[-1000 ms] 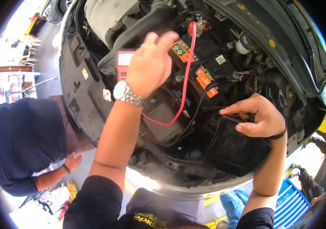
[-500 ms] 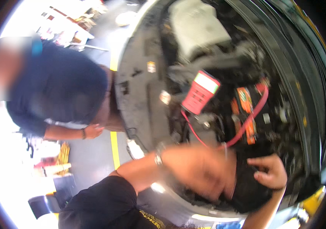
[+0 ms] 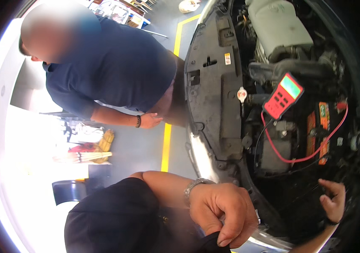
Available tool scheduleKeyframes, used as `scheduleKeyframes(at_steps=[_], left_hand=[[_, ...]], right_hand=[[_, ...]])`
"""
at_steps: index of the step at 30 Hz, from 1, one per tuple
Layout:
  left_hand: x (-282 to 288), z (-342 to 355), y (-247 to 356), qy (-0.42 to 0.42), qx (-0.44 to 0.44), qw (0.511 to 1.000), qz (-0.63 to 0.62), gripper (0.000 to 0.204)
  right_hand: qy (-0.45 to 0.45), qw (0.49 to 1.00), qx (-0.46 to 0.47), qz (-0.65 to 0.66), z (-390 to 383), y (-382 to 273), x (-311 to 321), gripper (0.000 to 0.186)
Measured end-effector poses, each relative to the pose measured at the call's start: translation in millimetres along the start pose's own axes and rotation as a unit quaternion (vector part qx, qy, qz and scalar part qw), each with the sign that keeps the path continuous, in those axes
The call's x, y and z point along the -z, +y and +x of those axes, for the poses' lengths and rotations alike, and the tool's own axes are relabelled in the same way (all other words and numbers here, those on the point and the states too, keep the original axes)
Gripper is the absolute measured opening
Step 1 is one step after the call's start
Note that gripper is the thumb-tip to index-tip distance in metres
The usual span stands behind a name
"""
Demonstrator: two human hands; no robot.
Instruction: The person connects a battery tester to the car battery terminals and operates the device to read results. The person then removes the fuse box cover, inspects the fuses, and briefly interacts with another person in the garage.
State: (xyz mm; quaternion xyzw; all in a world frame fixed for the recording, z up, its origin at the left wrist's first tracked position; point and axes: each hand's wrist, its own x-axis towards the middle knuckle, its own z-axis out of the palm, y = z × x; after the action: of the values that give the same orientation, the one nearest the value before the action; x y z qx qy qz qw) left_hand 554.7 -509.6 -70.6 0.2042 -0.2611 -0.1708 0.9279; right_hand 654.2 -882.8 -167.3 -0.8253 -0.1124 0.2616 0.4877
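My left hand (image 3: 224, 211), with a bracelet at its wrist, is closed at the front edge of the car. Its thumb and forefinger pinch a fold of black cloth (image 3: 212, 242). Over the near right of the engine bay is my right hand (image 3: 333, 201), wearing a dark wristband. Its forefinger and thumb are spread, and nothing shows between them. Beyond both hands, a red handheld tester (image 3: 278, 101) with a lit screen rests in the engine bay. A red cable (image 3: 292, 160) and a black one run from it towards the battery (image 3: 324, 126), which has orange labels.
A person in a dark blue shirt (image 3: 121, 63) stands left of the car, an arm hanging down. The black front panel (image 3: 213, 105) borders the engine bay. A grey engine cover (image 3: 279, 27) lies at the far side. A yellow line (image 3: 166, 147) crosses the floor.
My left hand has drawn back from over the engine bay to its front edge. My right hand stays over the bay, fingers apart. The view has shifted, so the car appears farther right.
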Motion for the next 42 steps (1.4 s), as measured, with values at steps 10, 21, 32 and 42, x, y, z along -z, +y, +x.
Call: scheduleKeyframes(at_steps=[10, 21, 32, 42], left_hand=[[-4, -6, -3, -0.079, 0.055, 0.995, -0.033, 0.033], [45, -48, 13, 0.025, 0.014, 0.847, 0.531, 0.015], [212, -67, 91, 0.381, -0.114, 0.467, 0.79, 0.022], [325, -91, 99, 0.472, 0.037, 0.29, 0.832, 0.034]], right_hand=[[-0.037, 0.999, 0.02, -0.033, -17, -13, -3, 0.05], [-0.248, 0.963, 0.048, -0.097, 15, -129, -69, 0.04], [-0.1, 0.976, 0.187, -0.048, 46, -100, -173, 0.036], [-0.101, 0.979, 0.172, -0.035, 40, -99, -136, 0.038]])
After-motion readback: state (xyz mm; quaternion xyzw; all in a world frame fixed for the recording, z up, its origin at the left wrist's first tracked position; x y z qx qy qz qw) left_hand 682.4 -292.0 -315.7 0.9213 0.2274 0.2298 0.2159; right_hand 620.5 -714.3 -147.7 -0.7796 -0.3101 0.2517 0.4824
